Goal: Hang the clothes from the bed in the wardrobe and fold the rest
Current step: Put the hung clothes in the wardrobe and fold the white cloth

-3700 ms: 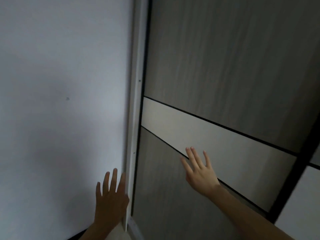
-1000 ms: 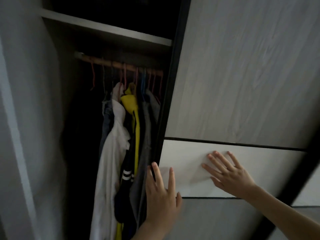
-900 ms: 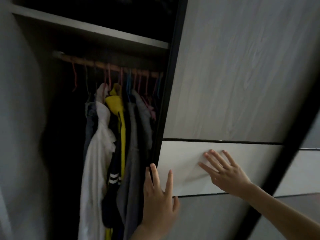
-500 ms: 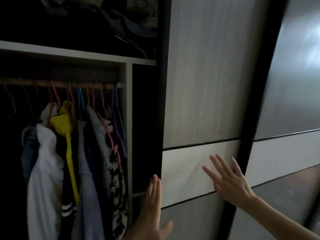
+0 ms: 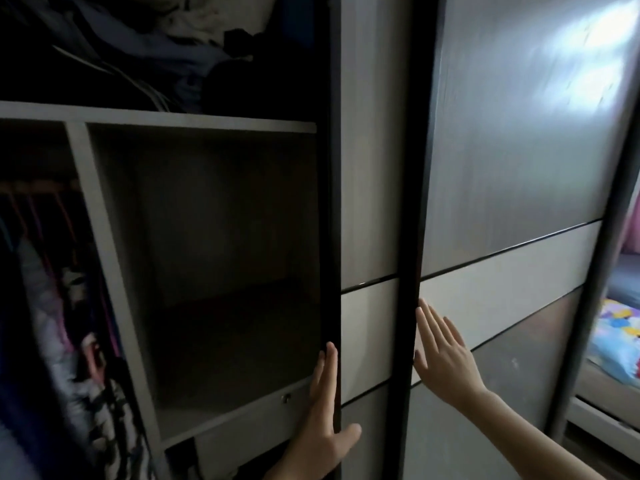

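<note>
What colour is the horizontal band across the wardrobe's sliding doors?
The band is off-white, between grey panels; the head view shows it best.

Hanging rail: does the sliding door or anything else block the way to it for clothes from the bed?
No door blocks it. The sliding door sits right of the shelf compartment; the hanging rail lies open at far left, crowded with hung clothes. Left hand and right hand rest flat on doors, empty.

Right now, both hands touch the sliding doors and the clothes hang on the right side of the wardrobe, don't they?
Nearly. The head view shows the hanging clothes on the left side of the wardrobe, not the right. The left hand and right hand do both touch the sliding doors.
</note>
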Available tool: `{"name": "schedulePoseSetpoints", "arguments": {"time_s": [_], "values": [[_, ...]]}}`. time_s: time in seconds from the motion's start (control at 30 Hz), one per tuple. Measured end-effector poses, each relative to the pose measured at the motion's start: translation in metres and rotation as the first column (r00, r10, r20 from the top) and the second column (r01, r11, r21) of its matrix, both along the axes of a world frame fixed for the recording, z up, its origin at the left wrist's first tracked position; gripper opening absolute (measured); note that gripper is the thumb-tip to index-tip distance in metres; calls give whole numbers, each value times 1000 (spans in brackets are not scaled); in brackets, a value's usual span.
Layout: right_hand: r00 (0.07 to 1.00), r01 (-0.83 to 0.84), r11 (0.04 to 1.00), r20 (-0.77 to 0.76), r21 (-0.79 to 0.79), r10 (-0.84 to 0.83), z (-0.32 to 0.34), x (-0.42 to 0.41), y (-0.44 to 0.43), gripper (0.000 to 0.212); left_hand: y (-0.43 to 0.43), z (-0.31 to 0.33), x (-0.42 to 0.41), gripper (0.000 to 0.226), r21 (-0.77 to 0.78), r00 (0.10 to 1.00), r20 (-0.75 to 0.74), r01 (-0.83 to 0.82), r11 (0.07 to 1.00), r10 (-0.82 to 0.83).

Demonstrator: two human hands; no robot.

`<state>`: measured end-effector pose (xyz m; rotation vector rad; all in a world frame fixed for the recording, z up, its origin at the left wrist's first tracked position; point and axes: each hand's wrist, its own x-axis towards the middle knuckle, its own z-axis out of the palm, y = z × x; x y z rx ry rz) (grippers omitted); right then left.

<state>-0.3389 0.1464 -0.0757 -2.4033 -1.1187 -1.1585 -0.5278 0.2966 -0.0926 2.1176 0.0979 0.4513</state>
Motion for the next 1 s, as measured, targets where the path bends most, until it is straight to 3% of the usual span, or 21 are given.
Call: {"name": "schedulePoseSetpoints", "arguments": {"time_s": [0.17, 0.33, 0.43, 0.53, 0.67, 0.77, 0.9, 1.0], "values": [[981, -191, 980, 34, 47, 189, -4, 16, -2, 62, -9, -7, 34, 104, 10, 1000, 14, 21, 1000, -21], [963, -269, 958, 51, 98, 265, -6, 26, 0, 58, -16, -16, 46, 106, 55, 995, 95, -12, 998, 7], [958, -285, 945, 78, 160, 275, -13, 22, 7, 43, -7, -18, 41, 96, 2, 994, 111, 3, 1000, -3], [954, -298, 928, 97, 225, 283, -11, 19, 11, 46, 5, -10, 40, 77, -77, 972, 227, -48, 996, 64], [952, -304, 906, 119, 294, 281, -15, 14, 17, 43, 16, 12, 67, 63, -21, 861, 410, -322, 947, 302], [948, -318, 892, 134, 321, 289, -14, 13, 19, 40, 14, 34, 99, 64, 112, 816, 520, -360, 926, 254], [952, -307, 880, 126, 362, 280, -14, 9, 19, 38, 12, 40, 123, 68, 119, 666, 687, -499, 858, 291], [963, -271, 865, 120, 423, 243, -13, 1, 30, 41, 15, 35, 130, 61, 171, 588, 782, -519, 838, 205]]}}
